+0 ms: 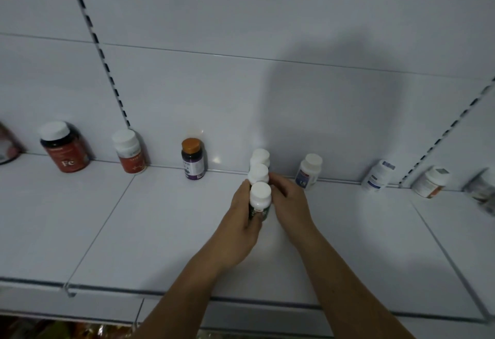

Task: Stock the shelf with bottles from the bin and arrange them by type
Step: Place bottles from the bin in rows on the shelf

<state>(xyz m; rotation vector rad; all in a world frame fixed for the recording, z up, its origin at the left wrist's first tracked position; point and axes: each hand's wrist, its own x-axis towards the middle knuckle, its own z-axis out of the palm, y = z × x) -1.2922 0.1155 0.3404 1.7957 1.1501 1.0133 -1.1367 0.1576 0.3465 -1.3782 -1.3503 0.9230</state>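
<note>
Reaching over shelf (150, 234) with both arms (187, 282). Gripping front bottle (260, 196) in left hand (241, 218), fingers curled round its dark label. Holding middle bottle (258, 174) with right hand (289, 203), fingertips bent against it. Lined up mid-shelf with back bottle (260, 156), toward rear wall (187, 84).

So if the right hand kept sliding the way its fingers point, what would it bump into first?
The middle bottle of the three-bottle row: the right hand points back and left at it, and its fingertips look to be touching it, though depth is unclear. Behind that stands the rear bottle.
</note>
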